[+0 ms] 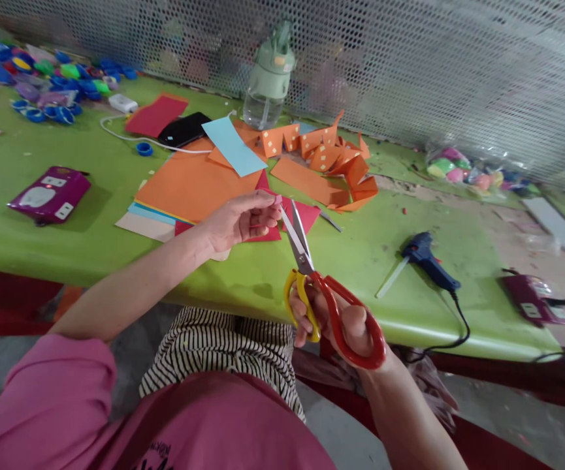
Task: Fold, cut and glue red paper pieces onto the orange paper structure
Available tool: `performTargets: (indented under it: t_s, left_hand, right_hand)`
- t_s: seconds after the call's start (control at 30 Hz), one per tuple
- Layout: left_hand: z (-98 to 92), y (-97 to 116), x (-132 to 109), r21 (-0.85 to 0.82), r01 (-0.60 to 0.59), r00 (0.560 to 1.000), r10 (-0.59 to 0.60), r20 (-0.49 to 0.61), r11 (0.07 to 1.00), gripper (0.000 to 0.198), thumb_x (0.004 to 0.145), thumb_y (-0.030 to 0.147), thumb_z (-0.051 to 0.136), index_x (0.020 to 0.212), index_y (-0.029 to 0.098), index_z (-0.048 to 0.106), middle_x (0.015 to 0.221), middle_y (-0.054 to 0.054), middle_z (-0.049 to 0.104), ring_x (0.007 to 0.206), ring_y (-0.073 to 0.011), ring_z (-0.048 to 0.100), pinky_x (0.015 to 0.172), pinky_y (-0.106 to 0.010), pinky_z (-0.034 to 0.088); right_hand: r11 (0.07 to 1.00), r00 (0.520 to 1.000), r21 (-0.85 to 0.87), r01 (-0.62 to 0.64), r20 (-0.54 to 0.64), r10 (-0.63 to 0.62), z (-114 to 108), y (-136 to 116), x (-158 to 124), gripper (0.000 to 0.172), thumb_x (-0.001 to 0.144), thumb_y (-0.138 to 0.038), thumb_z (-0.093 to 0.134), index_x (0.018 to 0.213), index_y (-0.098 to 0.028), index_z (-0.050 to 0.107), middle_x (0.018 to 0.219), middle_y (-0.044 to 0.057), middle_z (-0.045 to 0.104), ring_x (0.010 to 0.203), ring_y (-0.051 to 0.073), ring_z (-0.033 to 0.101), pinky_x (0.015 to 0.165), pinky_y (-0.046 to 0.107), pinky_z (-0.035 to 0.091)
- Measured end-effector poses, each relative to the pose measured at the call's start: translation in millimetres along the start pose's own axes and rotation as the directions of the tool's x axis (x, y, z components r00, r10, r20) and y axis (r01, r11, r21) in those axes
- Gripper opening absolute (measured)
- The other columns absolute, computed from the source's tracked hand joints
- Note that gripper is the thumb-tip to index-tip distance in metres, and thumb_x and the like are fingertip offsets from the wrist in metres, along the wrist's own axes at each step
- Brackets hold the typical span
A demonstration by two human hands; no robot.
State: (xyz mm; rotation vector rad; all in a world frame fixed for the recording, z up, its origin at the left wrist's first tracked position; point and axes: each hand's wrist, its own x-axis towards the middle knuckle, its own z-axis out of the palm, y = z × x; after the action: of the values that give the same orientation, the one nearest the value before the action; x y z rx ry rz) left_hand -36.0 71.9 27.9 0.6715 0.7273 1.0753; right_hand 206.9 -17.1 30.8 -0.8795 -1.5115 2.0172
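My right hand is closed on scissors with one red and one yellow handle, thumb in the red loop. Their blades stand slightly apart and point away from me. My left hand pinches a small pink paper piece by the blade tips. Whether the blades touch this paper, I cannot tell. Beneath and behind it lies red paper on the green table. Orange sheets are stacked to the left, with a light blue strip on top. Folded orange paper strips with pale squares lie behind.
A blue glue gun with a glue stick lies to the right, its cable trailing over the front edge. Purple socket boxes sit on both sides. A water bottle stands before the perforated metal screen. A black phone lies behind the sheets.
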Motion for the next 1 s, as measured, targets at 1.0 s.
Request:
performTargets:
  t_s: [1.0]
  left_hand:
    - [1.5, -3.0, -2.0, -0.007, -0.009, 0.999, 0.009, 0.051, 1.0, 0.016, 0.081, 0.029, 0.077, 0.083, 0.016, 0.068, 0.074, 0.001, 0.072, 0.065, -0.0075, 0.066, 0.06, -0.018, 0.052]
  right_hand:
    - [0.998, 0.999, 0.052, 0.041, -0.013, -0.04, 3.7, 3.4, 1.9, 0.074, 0.073, -0.091, 0.054, 0.112, -0.028, 0.055, 0.089, 0.001, 0.044, 0.068, 0.013, 0.043, 0.056, 0.03, 0.059]
